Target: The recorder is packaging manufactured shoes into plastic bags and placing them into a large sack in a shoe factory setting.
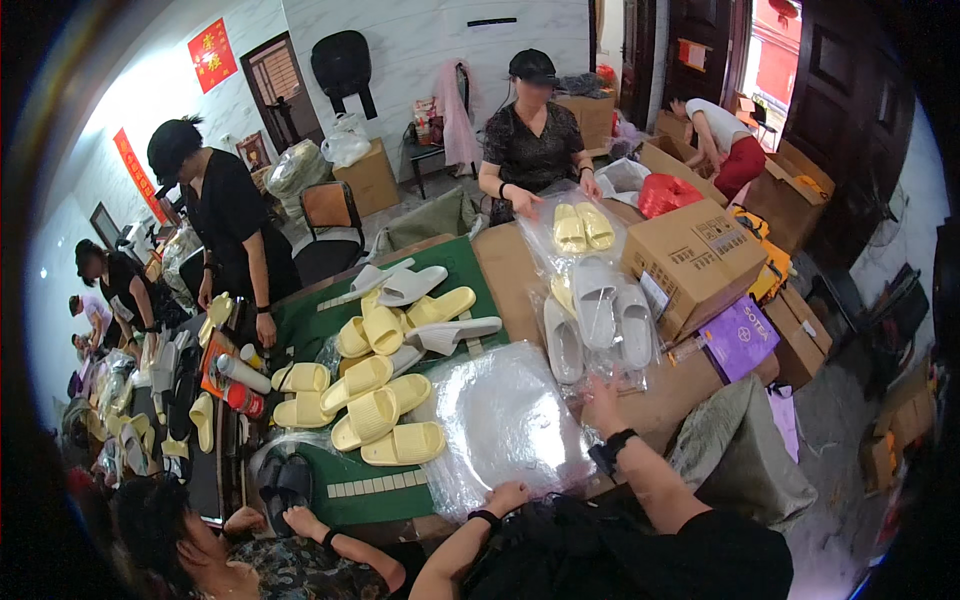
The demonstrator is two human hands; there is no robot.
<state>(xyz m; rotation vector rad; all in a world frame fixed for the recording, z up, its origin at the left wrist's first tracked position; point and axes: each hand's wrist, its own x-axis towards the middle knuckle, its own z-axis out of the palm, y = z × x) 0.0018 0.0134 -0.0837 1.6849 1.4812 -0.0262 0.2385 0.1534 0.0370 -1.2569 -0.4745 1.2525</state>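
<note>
My left hand [508,496] rests at the near edge of a stack of clear plastic bags [505,415], its fingers curled; whether they pinch a bag is hidden. My right hand [602,408] reaches forward to the near end of the bagged grey slippers [596,310], its fingers smeared by motion. These slippers lie in clear plastic on the brown table surface. To the left of the bag stack, loose yellow slippers [365,415] and grey slippers [413,285] are heaped on a green mat [375,505].
Opposite, a person in a black cap handles bagged yellow slippers [583,227]. A cardboard box [690,262] and purple package [740,337] stand at right, above a grey sack [740,450]. At near left, another person holds black slippers [285,490]; bottles [243,374] stand beyond.
</note>
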